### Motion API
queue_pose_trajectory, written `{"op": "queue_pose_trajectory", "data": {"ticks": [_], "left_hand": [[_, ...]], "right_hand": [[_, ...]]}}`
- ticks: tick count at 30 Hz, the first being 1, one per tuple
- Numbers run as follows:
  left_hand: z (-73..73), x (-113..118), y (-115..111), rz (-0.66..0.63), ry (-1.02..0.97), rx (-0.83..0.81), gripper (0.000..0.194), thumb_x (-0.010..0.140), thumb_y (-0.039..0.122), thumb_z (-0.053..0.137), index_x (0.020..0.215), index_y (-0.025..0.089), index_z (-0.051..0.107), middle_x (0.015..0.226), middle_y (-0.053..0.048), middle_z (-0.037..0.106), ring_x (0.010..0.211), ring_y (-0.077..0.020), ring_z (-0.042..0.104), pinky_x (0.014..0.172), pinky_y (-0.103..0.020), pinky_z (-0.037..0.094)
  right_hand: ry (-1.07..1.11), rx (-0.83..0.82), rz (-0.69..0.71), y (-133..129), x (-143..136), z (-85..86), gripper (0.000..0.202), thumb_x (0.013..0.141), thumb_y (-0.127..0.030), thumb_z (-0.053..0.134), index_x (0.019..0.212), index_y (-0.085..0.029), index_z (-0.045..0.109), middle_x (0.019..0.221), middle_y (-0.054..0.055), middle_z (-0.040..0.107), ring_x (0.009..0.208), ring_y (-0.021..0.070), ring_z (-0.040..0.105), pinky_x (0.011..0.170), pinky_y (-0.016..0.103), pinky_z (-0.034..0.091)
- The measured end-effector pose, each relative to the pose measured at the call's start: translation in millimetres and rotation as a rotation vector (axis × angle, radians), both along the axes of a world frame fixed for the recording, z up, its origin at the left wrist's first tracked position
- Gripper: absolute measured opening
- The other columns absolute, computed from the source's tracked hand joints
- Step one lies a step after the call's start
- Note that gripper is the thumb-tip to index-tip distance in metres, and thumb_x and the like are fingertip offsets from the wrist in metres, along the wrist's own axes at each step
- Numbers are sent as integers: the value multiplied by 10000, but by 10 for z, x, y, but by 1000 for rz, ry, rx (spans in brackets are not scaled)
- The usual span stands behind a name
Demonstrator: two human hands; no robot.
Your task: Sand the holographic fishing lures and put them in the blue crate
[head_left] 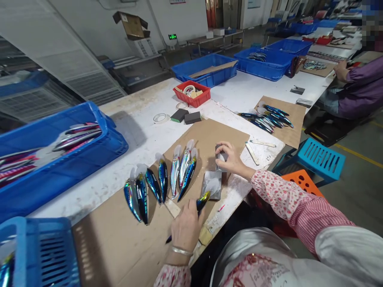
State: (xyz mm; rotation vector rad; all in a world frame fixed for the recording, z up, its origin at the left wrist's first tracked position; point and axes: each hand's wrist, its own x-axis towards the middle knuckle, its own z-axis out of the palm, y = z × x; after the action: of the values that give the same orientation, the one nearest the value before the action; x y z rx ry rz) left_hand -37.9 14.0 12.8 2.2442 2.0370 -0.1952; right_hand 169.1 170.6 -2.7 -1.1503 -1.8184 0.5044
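Observation:
My left hand (187, 227) is wrapped round a dark blue fishing lure (203, 200) with a yellowish head, near the front edge of the table. The lure's clear lip lies over a grey flat block (213, 180). Beyond that block, my right hand (230, 158) has its fingers curled round a dark grey block (220, 150) at the cardboard's right side. Several blue and silver lures (163, 177) with clear lips lie side by side on the brown cardboard (119, 235), left of my hands.
Blue bins (116, 139) stand at the left and blue trays (209, 69) at the back. A red tray (194, 97) holds tape rolls. More lures (269, 117) lie on cardboard at the right, and a person in purple (362, 87) sits beyond.

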Motion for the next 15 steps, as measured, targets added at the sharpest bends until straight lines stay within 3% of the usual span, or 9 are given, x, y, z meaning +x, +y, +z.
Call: {"op": "queue_pose_trajectory", "data": {"ticks": [3,6,9,12,15], "left_hand": [[39,58,21,-26,17,209,416,941,339,407,1277,122,522,1060,-132,607,941,-258,620,738,-350,510],[14,172,31,-28,90,280,462,912,293,478,1345,132,482,1103,-140,582,947,-265,600,775,-377,501],[-4,283,-1,-8,77,200,455,913,240,463,1362,162,471,1085,-119,582,892,-231,621,715,-324,504],[33,294,-16,25,-64,48,472,920,191,406,1391,173,421,1138,-114,577,840,-193,650,645,-280,503],[74,188,58,-21,-317,-81,514,887,180,450,1398,156,401,1190,-130,599,941,-206,659,746,-296,524]], "right_hand": [[44,-6,3,-25,-110,86,204,678,-222,645,876,-195,609,1198,83,554,1138,236,502,1017,405,356],[-53,-14,-17,-87,-205,123,210,682,-229,650,886,-200,614,1216,76,550,1133,238,495,1013,402,357],[-263,-56,-28,-155,-222,96,223,715,-260,651,933,-220,625,1253,61,547,1157,263,461,973,424,369],[-373,-67,-70,-185,-195,45,217,752,-274,636,964,-230,626,1285,60,534,1181,274,433,933,431,376],[-391,-78,-114,-208,-191,9,205,766,-284,634,963,-229,622,1286,59,530,1176,275,429,923,428,376]]}}
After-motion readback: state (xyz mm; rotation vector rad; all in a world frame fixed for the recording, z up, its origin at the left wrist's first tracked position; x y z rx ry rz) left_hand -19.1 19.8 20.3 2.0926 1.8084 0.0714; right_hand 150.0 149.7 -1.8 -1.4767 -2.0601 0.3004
